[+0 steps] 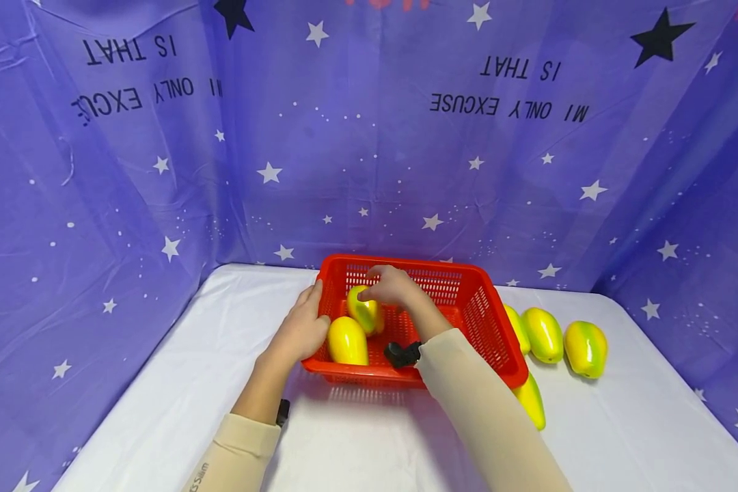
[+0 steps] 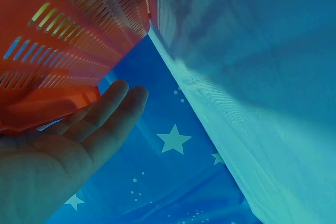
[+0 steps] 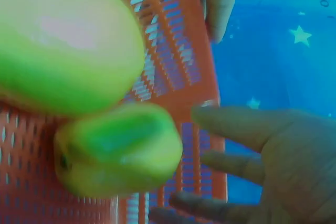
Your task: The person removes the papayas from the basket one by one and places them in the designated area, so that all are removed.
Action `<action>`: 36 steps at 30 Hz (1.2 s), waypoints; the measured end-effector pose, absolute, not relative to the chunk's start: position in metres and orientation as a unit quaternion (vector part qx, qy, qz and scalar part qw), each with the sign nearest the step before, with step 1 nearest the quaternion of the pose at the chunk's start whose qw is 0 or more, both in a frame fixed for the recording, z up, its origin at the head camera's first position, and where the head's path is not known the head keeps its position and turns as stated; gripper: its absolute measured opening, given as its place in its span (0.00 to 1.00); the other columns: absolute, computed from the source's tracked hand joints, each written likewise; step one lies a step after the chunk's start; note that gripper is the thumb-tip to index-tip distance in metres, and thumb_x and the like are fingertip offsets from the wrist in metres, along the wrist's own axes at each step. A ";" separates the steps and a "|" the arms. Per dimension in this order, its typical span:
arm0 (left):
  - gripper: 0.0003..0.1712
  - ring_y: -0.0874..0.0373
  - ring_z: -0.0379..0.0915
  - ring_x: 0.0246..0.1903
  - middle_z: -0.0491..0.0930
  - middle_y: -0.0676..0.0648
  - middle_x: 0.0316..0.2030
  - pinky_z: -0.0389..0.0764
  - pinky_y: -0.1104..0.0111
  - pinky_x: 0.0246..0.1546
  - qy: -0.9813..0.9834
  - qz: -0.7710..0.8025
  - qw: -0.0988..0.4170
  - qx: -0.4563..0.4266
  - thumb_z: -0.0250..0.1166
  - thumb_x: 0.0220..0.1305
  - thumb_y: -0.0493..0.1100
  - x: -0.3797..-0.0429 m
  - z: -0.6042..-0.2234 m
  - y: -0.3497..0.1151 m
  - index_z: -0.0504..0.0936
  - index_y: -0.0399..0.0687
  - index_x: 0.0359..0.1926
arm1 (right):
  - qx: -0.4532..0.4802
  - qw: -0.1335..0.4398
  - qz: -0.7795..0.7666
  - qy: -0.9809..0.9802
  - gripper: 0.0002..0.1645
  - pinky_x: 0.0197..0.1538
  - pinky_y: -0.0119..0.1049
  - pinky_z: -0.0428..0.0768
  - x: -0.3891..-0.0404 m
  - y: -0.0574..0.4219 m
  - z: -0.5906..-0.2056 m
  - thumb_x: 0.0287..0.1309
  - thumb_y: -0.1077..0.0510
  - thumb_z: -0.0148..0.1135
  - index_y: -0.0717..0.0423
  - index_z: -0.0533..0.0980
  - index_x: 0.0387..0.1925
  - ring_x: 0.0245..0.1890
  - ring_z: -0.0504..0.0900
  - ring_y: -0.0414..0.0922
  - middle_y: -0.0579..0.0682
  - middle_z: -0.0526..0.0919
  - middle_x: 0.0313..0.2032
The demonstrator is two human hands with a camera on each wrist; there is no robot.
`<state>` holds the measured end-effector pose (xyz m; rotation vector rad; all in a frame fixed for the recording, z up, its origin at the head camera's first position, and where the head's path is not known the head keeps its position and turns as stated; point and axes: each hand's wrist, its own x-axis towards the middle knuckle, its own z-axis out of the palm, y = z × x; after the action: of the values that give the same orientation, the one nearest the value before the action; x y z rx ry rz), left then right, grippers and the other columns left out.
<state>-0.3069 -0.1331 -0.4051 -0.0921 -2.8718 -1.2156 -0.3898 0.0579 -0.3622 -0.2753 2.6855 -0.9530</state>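
Note:
A red plastic basket (image 1: 406, 261) with slotted walls holds two yellow-green mangoes at its left end. The nearer mango (image 1: 347, 340) lies by the front left corner; the farther mango (image 1: 361, 307) is just behind it. My left hand (image 1: 301, 328) grips the basket's left rim, thumb over the top and fingers along the outside wall. Inside the basket, my right hand (image 1: 396, 287) hovers beside the farther mango. The right wrist view shows its fingers (image 3: 236, 124) spread and apart from that mango (image 3: 121, 150), holding nothing.
Several more mangoes lie on the white table (image 1: 178, 383) right of the basket, among them a middle mango (image 1: 542, 335), a rightmost mango (image 1: 586, 348) and a front mango (image 1: 531, 403). A purple star-patterned curtain (image 1: 344, 137) encloses the back and sides.

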 end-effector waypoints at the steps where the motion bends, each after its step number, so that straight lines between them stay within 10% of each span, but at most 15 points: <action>1: 0.44 0.38 0.52 0.79 0.50 0.39 0.81 0.54 0.43 0.78 -0.920 -0.390 0.012 -0.030 0.50 0.70 0.40 -0.307 -0.405 -0.133 0.45 0.42 0.83 | -0.093 0.141 -0.330 0.929 0.38 0.52 0.59 0.86 -0.390 0.058 -0.363 0.59 0.51 0.71 0.52 0.73 0.70 0.56 0.81 0.58 0.58 0.77 0.66; 36: 0.43 0.38 0.50 0.80 0.49 0.39 0.82 0.51 0.44 0.79 -0.919 -0.394 0.015 -0.034 0.48 0.70 0.39 -0.306 -0.406 -0.132 0.44 0.42 0.83 | -0.110 0.131 -0.286 0.943 0.37 0.54 0.44 0.87 -0.397 0.048 -0.378 0.54 0.58 0.75 0.56 0.75 0.67 0.52 0.81 0.54 0.59 0.81 0.57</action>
<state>-0.3060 -0.1316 -0.4056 -0.1051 -2.8584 -1.2251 -0.3967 0.0484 -0.3775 -0.3195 2.7369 -0.8313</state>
